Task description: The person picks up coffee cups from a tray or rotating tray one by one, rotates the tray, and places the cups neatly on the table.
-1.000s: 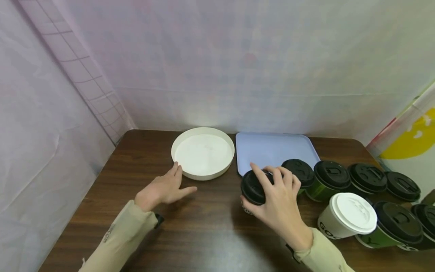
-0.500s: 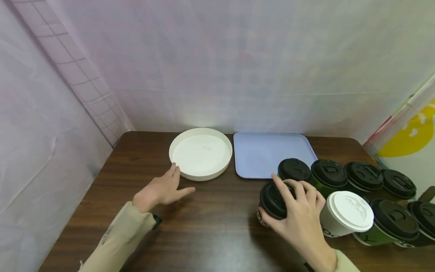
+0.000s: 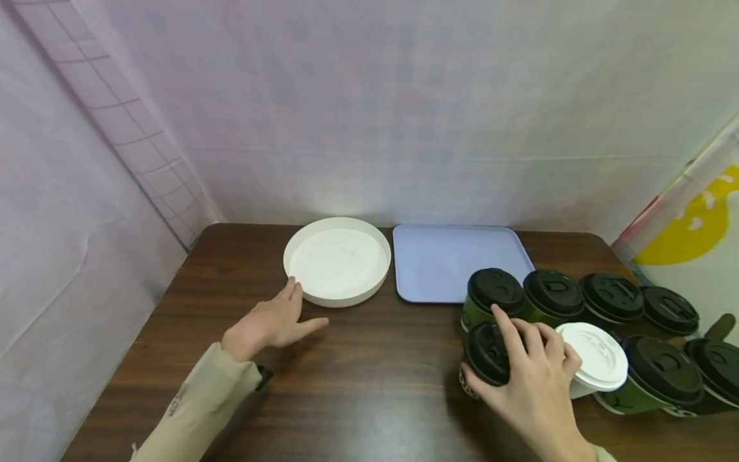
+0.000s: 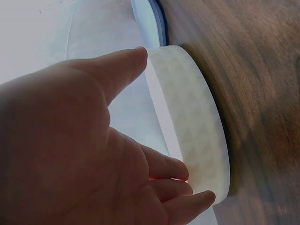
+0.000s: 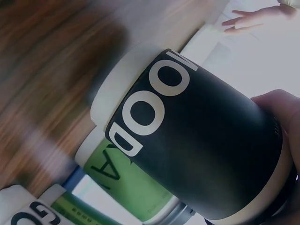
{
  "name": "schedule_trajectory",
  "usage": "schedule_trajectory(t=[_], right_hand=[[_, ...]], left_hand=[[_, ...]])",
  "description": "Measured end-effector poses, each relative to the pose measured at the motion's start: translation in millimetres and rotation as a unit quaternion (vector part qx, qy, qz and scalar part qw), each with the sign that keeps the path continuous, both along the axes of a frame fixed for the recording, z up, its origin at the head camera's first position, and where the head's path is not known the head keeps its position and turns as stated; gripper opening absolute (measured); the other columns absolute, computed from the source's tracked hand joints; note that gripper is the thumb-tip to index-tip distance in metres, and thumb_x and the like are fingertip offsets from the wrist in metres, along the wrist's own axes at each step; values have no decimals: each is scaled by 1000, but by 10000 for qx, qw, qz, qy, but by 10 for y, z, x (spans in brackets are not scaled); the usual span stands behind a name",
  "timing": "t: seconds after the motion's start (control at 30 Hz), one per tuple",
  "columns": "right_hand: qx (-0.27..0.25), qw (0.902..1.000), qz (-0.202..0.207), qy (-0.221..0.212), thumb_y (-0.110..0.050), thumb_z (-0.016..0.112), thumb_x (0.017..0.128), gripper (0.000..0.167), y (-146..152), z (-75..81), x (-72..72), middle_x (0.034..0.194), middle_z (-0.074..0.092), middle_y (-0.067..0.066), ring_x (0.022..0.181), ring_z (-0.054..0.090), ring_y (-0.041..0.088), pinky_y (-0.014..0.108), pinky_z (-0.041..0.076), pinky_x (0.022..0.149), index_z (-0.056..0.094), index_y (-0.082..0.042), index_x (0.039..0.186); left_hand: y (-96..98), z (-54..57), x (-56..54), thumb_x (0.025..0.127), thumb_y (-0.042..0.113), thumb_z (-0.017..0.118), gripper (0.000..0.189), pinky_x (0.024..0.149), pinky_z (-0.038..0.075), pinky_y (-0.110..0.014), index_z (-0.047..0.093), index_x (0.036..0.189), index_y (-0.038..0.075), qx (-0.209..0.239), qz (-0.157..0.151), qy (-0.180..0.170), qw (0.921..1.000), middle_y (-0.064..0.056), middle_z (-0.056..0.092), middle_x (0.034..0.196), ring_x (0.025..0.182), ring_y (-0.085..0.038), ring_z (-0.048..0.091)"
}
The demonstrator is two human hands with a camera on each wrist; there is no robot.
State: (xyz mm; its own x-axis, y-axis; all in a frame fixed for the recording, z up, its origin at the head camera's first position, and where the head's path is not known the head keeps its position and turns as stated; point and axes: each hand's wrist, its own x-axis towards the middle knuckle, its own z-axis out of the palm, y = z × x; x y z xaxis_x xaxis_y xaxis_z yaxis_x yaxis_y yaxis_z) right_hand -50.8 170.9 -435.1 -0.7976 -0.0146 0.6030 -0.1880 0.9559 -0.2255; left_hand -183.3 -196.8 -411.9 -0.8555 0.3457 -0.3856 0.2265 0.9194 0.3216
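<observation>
In the head view my right hand [image 3: 534,385] grips a paper coffee cup [image 3: 487,353] by its black lid, thumb on the near side and fingers over the far side. The right wrist view shows this cup's dark sleeve [image 5: 197,145] with large white letters. Just behind it stands a green coffee cup [image 3: 476,314], also black-lidded. My left hand [image 3: 268,327] is spread, its fingertips at the near left rim of a round white tray [image 3: 337,263]. In the left wrist view, thumb and fingers lie along the tray's patterned side wall [image 4: 192,117].
A pale blue rectangular tray [image 3: 444,263] lies right of the round one. Several black-lidded cups [image 3: 554,295] line the right side in two rows, with a white-lidded cup [image 3: 594,356] among them, close behind my right hand. A curtain [image 3: 358,115] hangs behind the table.
My right hand has carried the black-lidded coffee cup rightward and nearer to me, to the front of the green cup. My left hand has stayed at the round tray.
</observation>
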Motion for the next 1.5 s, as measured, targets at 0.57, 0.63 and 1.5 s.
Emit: schedule_trajectory(t=[0.57,0.63,1.5], right_hand=[[112,9993,-154,323,-73,54,77,95,140,-65,-21,110,64,25,111,43,53,66,25,78,51,-10,149],[101,9992,-168,338,-73,54,77,96,151,-69,-24,109,64,25,111,43,53,66,25,78,52,-10,148],[-34,9989,-391,256,-79,56,77,100,227,-122,-5,113,66,27,117,44,51,68,26,82,52,-7,146]], left_hand=[[-12,12,-3,103,64,45,104,122,29,-68,8,160,-15,-16,25,-36,10000,-35,-3,169,157,-52,18],[-11,10,-3,103,64,45,104,122,28,-68,7,160,-14,-8,20,-16,10000,-35,-3,169,157,-51,17],[-6,-4,-6,103,65,46,105,120,26,-73,9,159,-16,-9,-58,98,9999,-37,1,168,157,-53,16]])
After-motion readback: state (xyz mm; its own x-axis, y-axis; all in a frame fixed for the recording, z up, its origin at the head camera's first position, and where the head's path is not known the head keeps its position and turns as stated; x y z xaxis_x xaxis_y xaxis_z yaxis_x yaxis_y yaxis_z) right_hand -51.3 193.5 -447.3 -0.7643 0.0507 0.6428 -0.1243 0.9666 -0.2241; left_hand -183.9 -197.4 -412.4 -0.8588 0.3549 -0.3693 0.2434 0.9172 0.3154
